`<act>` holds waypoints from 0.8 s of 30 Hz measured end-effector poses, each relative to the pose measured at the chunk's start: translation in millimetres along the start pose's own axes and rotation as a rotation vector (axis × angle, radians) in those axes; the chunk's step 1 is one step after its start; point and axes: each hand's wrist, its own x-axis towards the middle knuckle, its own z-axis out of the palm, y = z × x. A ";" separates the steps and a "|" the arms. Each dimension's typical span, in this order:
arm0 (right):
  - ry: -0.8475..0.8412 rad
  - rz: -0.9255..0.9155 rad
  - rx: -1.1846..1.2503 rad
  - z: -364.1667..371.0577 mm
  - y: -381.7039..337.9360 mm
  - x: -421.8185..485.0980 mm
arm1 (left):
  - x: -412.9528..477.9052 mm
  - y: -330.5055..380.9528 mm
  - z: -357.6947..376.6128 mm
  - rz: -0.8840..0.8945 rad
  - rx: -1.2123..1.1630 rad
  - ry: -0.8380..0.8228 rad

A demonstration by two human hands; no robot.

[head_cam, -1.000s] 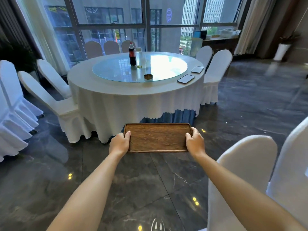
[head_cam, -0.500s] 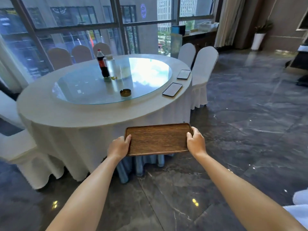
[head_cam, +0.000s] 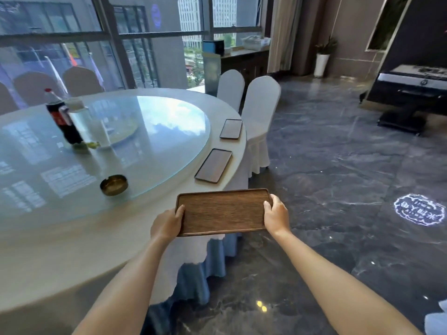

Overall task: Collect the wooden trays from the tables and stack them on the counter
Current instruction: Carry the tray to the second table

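Left hand (head_cam: pixel 167 224) and right hand (head_cam: pixel 276 215) clasp the wooden tray (head_cam: pixel 223 211) ends.

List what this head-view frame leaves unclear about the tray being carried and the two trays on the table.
- Wooden tray: underside hidden by its own body; fingers beneath unseen in the grip of the left hand and right hand.
- Two flat trays on the round table: glare hides whether they are wood.
- Counter: not in view.
- Cola bottle: label blurred.
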 end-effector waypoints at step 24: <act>-0.560 -0.313 -0.128 119.0 -1.2 436.9 | 247.5 104.1 139.2 -0.577 -0.093 0.220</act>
